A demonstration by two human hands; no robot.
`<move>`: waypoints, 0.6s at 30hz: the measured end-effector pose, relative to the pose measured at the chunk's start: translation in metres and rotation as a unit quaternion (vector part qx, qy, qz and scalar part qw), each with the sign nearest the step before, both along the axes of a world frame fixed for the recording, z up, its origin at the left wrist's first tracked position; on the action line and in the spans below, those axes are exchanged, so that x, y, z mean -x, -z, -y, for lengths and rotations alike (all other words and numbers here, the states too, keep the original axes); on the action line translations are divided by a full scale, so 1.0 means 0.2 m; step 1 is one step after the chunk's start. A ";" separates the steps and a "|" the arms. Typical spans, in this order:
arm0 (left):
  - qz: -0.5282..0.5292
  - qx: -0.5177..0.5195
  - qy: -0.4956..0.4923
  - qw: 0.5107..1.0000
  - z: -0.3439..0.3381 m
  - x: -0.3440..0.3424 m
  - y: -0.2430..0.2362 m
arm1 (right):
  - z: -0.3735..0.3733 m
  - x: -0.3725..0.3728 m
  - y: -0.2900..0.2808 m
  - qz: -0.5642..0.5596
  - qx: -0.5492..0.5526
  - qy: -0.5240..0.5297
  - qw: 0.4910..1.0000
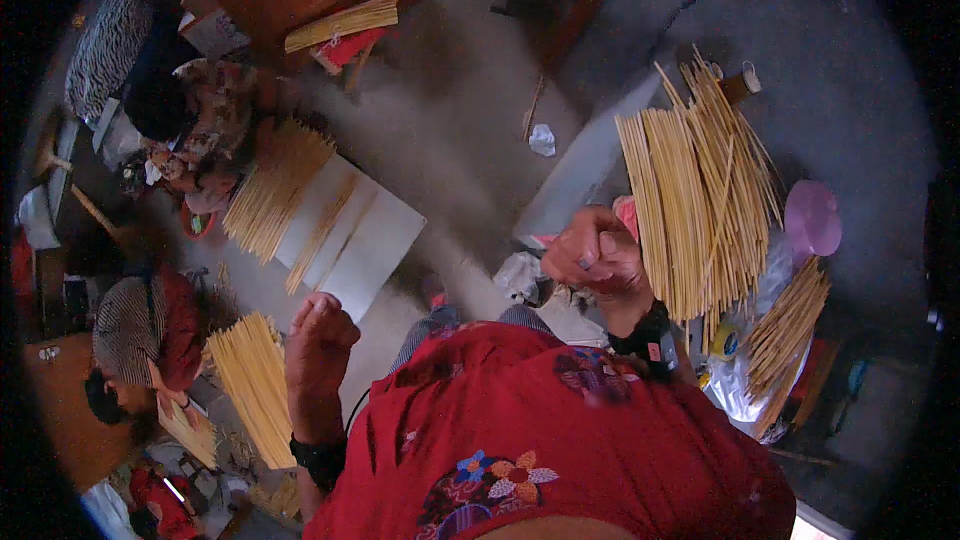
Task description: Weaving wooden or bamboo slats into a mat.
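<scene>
My left hand (pixel 322 348) is raised with its fingers curled closed near the lower edge of a white board (pixel 375 230). Anything inside those fingers is hidden. My right hand (pixel 598 258) is also closed, knuckles up, just left of a large spread of thin pale sticks (pixel 655 205). I cannot make out anything in its grip. A bit of pink cloth (pixel 626 212) shows right beside it. More thin sticks (pixel 275 190) lie in a fan over the far left part of the white board, with a few loose ones across its middle.
Two people sit at my left, one behind the white board and one in a striped top (pixel 130 320) near another stick bundle (pixel 250 385). At right are a pink round container (pixel 812 218), a tape roll (pixel 725 341) and a darker stick bundle (pixel 788 340). Crumpled plastic (pixel 520 277) lies ahead.
</scene>
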State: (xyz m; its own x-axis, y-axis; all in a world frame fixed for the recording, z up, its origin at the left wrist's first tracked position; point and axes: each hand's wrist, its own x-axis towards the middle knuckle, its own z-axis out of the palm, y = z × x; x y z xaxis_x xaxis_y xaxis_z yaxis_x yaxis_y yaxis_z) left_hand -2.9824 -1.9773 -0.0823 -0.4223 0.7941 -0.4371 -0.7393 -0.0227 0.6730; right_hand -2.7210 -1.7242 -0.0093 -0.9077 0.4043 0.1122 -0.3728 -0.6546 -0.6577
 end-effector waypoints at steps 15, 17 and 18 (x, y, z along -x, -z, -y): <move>-0.061 0.006 -0.015 0.998 -1.12 0.51 -0.14 | -1.27 0.47 0.17 -0.107 -0.029 0.049 0.993; -0.064 -0.002 -0.007 0.998 -1.37 0.56 -0.14 | -1.49 0.47 0.16 -0.112 -0.012 0.084 0.990; -0.062 -0.010 0.000 0.998 -1.49 0.59 -0.14 | -1.60 0.47 0.15 -0.113 0.005 0.117 0.987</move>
